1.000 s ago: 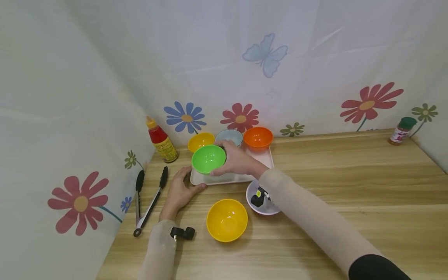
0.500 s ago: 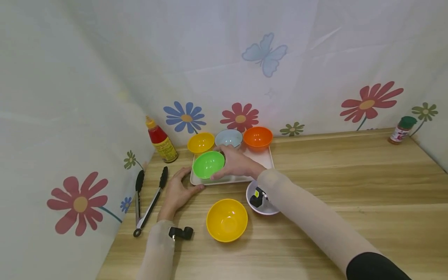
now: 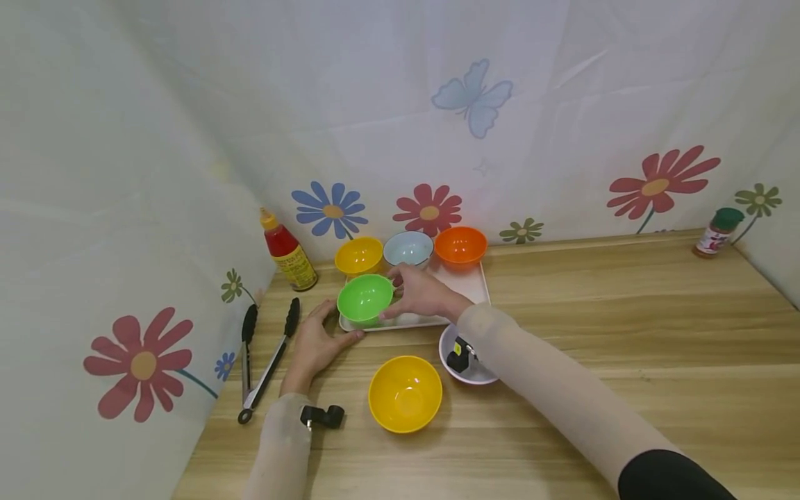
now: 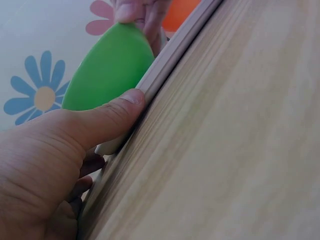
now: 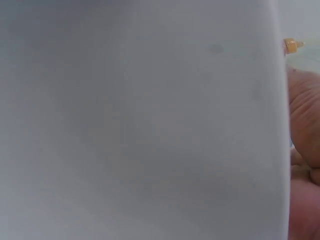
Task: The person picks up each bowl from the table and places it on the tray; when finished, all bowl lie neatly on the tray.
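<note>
Tabletop (image 3: 625,333) bears a white tray (image 3: 470,285) of bowls (image 3: 461,248), left grip (image 3: 316,348) holding its corner, right grip (image 3: 426,293) pinching green bowl (image 3: 365,298)

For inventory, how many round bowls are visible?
6: small yellow bowl, pale blue bowl, orange bowl along the back of the white tray; green bowl in the right hand; larger yellow bowl and partly hidden white bowl nearer.

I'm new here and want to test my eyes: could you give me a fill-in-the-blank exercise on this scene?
1. The pale blue bowl stands ____ the small yellow bowl and the orange bowl.
2. The right hand touches the bowl coloured ____.
3. The left hand touches the edge of the white ____.
4. In the head view, the jar stands to the ____ of every bowl.

Missing words: between; green; tray; right.
</note>
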{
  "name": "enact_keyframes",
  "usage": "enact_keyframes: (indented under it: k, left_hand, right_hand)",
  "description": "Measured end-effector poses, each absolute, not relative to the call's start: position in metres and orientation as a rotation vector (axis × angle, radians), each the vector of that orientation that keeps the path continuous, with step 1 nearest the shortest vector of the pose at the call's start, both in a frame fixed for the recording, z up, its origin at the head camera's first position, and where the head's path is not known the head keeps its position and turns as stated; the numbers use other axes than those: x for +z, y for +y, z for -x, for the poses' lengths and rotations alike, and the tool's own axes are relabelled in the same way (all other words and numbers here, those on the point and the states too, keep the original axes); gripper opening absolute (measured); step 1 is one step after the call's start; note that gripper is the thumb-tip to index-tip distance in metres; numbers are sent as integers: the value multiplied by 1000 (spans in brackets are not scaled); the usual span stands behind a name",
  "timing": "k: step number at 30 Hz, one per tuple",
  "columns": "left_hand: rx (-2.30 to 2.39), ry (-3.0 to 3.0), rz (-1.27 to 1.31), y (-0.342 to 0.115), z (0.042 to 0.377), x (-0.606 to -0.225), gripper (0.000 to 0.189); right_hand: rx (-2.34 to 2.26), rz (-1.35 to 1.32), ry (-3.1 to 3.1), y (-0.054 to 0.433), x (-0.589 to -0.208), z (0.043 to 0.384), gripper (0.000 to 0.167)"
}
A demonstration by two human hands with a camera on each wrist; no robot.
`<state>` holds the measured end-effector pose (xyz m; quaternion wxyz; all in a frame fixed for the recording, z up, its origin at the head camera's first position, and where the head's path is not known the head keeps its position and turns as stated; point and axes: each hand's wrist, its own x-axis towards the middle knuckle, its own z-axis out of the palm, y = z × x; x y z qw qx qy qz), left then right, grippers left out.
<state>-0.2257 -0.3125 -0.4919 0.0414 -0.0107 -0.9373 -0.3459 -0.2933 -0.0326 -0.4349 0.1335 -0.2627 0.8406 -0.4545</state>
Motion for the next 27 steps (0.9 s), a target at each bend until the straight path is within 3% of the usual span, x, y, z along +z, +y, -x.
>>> enact_keyframes:
  k: [6, 10, 27]
  left_hand:
    - [-1064, -2859, 35, -313, 225, -492, 103]
    - [-1082, -2857, 31, -314, 225, -492, 108]
    - [-1090, -2852, 34, -313, 226, -494, 109]
  right_hand:
    - [-1344, 725, 2502, -35, -435, 294, 65]
    - [-1389, 751, 2459, -33, -432, 292, 58]
    - [-1470, 814, 2373, -11, -411, 288, 84]
